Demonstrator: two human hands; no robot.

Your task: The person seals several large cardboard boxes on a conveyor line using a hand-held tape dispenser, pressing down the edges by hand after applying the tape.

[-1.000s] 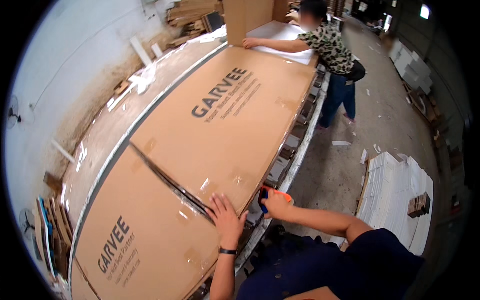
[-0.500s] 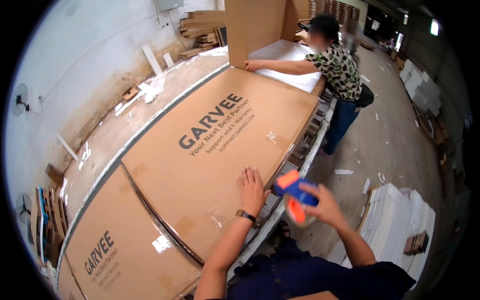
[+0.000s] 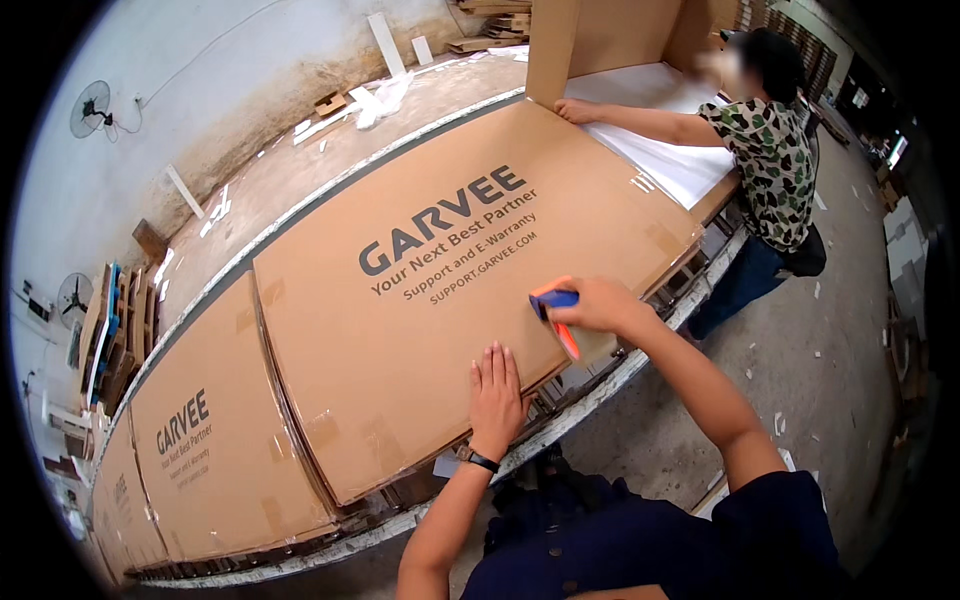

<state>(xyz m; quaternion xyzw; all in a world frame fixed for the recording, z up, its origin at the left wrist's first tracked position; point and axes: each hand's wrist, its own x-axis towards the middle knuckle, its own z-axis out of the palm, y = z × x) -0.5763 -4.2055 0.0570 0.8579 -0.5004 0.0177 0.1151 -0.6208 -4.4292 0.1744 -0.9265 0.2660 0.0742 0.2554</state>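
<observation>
A large flat brown cardboard box [image 3: 420, 360] with dark printing lies in front of me on a roller conveyor [image 3: 560, 425]. My left hand [image 3: 497, 398] rests flat on its top near the front edge, fingers stretched out and holding nothing. In my right hand [image 3: 603, 305] is a blue and orange tape dispenser [image 3: 556, 303], gripped from above. It is at the box's near edge, right of my left hand; whether its tape touches the cardboard I cannot tell.
A co-worker in a patterned shirt [image 3: 765, 165] leans over an opened box [image 3: 640, 120] at the far end, one hand at its flap. More flat boxes [image 3: 215, 470] line the conveyor to the left. Pallets [image 3: 125, 320] and wall fans [image 3: 92, 108] stand beyond.
My right hand has brought the tape dispenser from beside the conveyor up and over to the box's near edge. My left hand stays flat on the box. The view has shifted.
</observation>
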